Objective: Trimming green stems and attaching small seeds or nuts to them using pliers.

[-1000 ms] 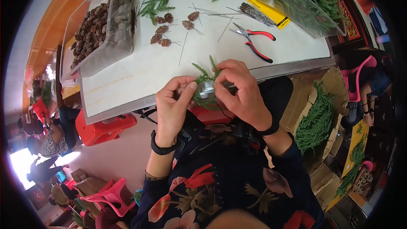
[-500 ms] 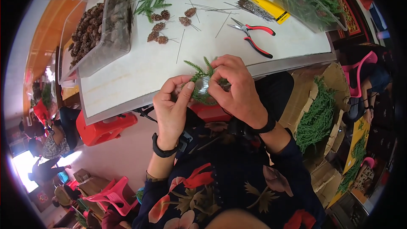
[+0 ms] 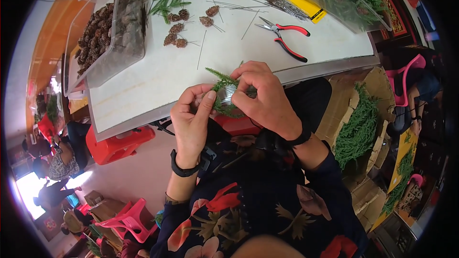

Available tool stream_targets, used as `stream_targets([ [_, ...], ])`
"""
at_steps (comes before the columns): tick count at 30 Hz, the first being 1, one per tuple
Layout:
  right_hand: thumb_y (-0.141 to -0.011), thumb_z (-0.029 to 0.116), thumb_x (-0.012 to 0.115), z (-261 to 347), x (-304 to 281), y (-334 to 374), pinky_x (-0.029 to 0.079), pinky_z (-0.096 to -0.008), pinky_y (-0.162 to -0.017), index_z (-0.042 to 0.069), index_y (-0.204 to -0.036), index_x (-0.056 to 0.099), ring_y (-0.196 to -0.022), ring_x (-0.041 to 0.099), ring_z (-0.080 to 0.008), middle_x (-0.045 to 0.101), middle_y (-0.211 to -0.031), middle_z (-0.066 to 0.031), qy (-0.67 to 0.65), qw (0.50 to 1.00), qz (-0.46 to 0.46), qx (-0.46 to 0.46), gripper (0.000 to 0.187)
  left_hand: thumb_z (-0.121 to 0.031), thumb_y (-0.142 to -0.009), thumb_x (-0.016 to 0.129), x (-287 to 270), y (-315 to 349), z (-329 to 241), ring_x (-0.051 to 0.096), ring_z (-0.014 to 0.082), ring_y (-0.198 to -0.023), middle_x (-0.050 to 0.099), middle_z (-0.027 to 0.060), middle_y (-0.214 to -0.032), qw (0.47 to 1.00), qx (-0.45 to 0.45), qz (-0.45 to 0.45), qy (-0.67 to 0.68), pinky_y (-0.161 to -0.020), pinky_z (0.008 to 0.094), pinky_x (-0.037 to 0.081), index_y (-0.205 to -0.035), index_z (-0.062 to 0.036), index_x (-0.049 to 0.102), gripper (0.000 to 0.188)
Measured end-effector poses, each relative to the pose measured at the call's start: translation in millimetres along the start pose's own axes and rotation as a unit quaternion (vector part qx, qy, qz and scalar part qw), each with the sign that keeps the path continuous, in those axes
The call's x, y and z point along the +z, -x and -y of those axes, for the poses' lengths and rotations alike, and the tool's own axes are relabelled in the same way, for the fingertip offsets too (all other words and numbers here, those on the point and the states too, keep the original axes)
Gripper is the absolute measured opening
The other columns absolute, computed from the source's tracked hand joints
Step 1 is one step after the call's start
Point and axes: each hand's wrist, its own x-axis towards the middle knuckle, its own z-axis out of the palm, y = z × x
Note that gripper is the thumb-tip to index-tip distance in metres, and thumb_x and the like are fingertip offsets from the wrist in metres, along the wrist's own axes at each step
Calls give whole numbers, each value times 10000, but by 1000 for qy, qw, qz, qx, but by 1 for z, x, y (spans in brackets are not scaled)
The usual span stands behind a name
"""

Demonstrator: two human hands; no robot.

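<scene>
Close over the table's front edge, my left hand point(image 3: 192, 114) pinches a green artificial pine sprig point(image 3: 223, 82) between thumb and fingers. My right hand point(image 3: 262, 96) is closed on the same greenery from the other side, its fingertips bent in and partly hiding it. The sprig seems to curve round between both hands; its lower part is mostly covered. Beyond my hands lie several small pinecones point(image 3: 176, 28) with thin wires, a loose wire point(image 3: 202, 50), and red-and-black handled pliers point(image 3: 286, 38) with slightly parted jaws.
A clear plastic bin of pinecones point(image 3: 98, 33) stands at the left of the white table point(image 3: 143, 98). Back right are a bundle of wires point(image 3: 287, 5), a yellow card point(image 3: 313, 13) and a clear bin of greenery point(image 3: 344, 0). A cardboard box of greenery point(image 3: 356, 129) sits at my right.
My right hand has shifted slightly left, closer to my left hand, and its fingers have curled further over the sprig. The sprig's upright tip is now mostly covered.
</scene>
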Motion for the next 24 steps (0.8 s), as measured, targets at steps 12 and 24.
stream_targets([
  [12,-717,53,640,-1,3,0,450,-374,-867,-7,-668,563,-1019,558,-309,650,-960,-136,-16,1000,-12,-11,110,-60,-921,655,-1,2,2,523,24,-641,628,-20,-779,1000,12,-5,-19,-582,166,437,-1051,16,649,151],
  [24,-745,63,669,-7,9,2,450,-392,-861,10,-743,599,-985,553,-326,630,-986,-130,20,997,-41,-61,88,-58,-923,648,5,6,4,521,28,-690,638,-12,-819,1000,-6,12,-2,-630,173,427,-1075,33,655,177],
])
